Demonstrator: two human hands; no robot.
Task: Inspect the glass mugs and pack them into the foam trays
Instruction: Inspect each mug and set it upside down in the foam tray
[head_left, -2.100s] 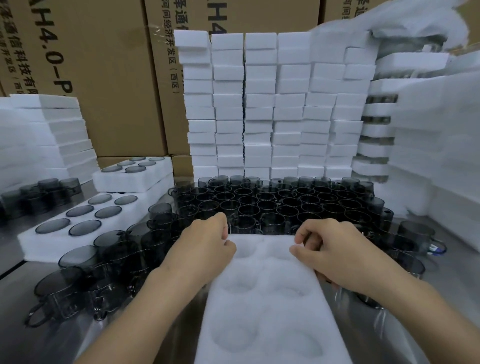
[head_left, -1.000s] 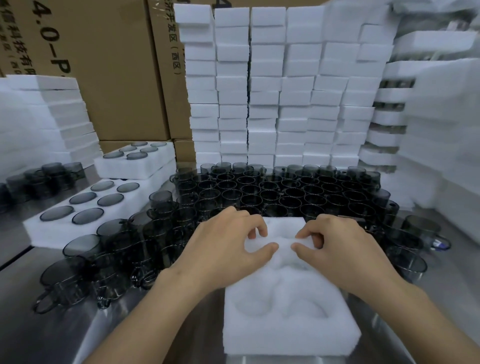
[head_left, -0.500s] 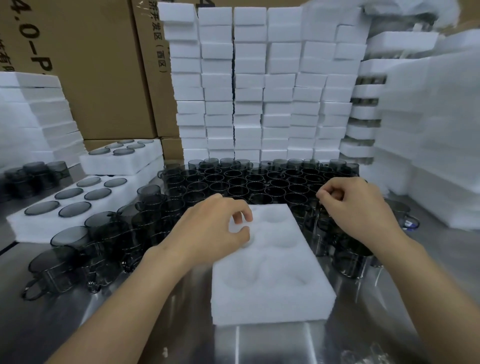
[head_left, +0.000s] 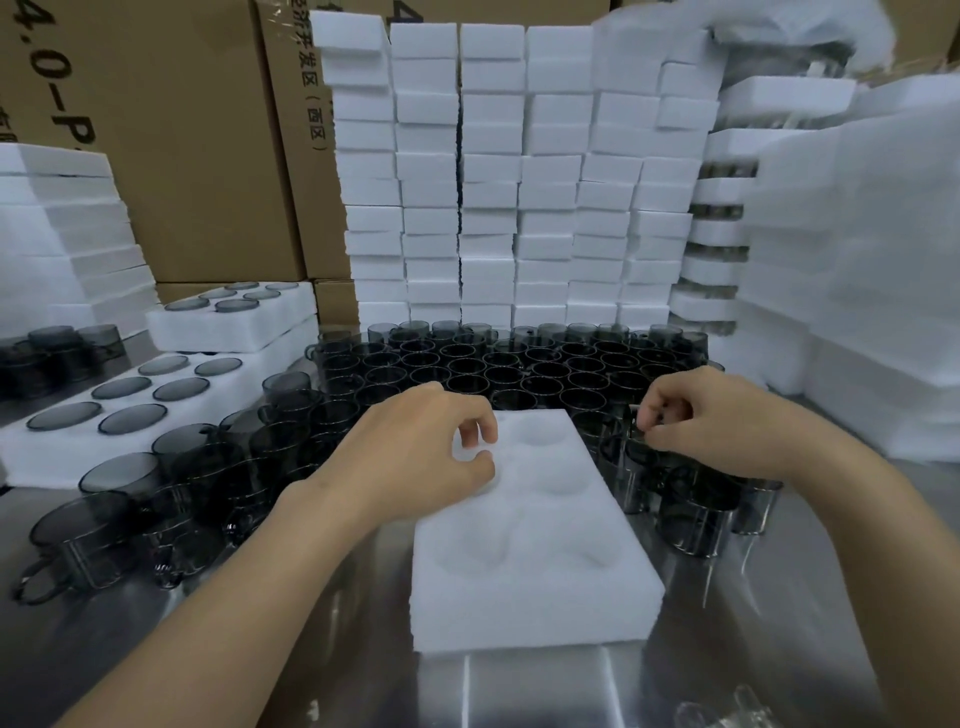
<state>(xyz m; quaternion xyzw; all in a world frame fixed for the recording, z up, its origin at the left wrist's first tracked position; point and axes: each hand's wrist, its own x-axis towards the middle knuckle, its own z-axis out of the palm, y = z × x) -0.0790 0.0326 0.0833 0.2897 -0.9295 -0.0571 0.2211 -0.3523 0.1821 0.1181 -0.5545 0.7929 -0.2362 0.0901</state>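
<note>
Your left hand (head_left: 415, 457) rests loosely curled, gripping nothing, on the empty foam tray (head_left: 535, 587) before you; your right hand (head_left: 727, 431) pinches the rim of a glass mug (head_left: 631, 478) just beside it, with massed mugs (head_left: 519, 364) behind.

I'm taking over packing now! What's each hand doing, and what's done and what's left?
Left hand: rests on the empty foam tray, fingers curled; grip unclear.
Right hand: appears to pinch a glass mug right of the tray.
Done: filled foam trays stand at left.
To do: this tray's visible pockets are empty; loose mugs crowd behind it.
</note>
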